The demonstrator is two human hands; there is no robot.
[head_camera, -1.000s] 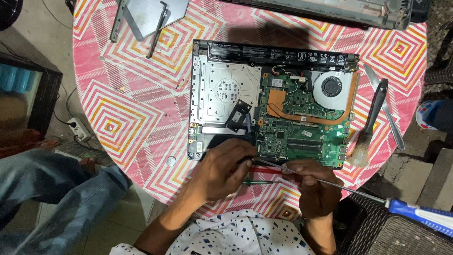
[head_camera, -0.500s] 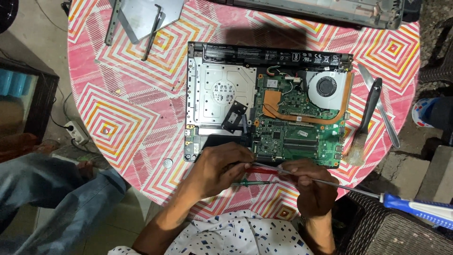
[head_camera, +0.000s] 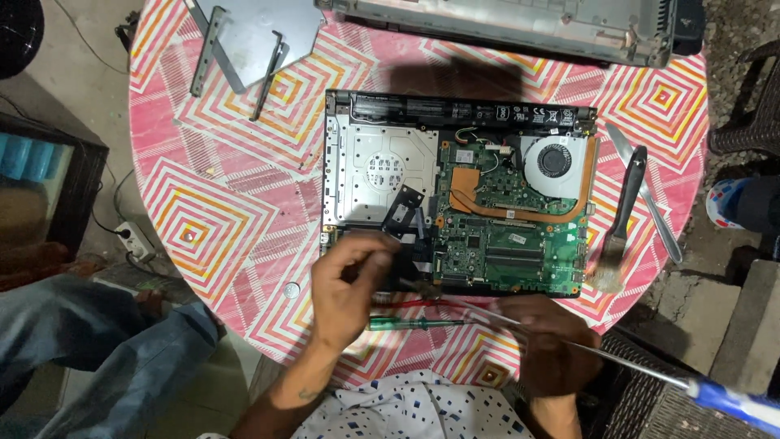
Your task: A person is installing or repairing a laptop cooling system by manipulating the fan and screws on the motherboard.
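left hand (head_camera: 349, 284) fingers pinched at opened laptop (head_camera: 455, 195) edge | right hand (head_camera: 552, 341) blurred, fingers' state unclear

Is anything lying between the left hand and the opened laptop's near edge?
Nothing visible does. The left hand already rests over the near edge of the opened laptop; the green-handled screwdriver lies on the table below it, nearer the person.

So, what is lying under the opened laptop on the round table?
The laptop lies on a pink zigzag tablecloth. The cloth directly beneath it is covered. The left hand hides its near edge.
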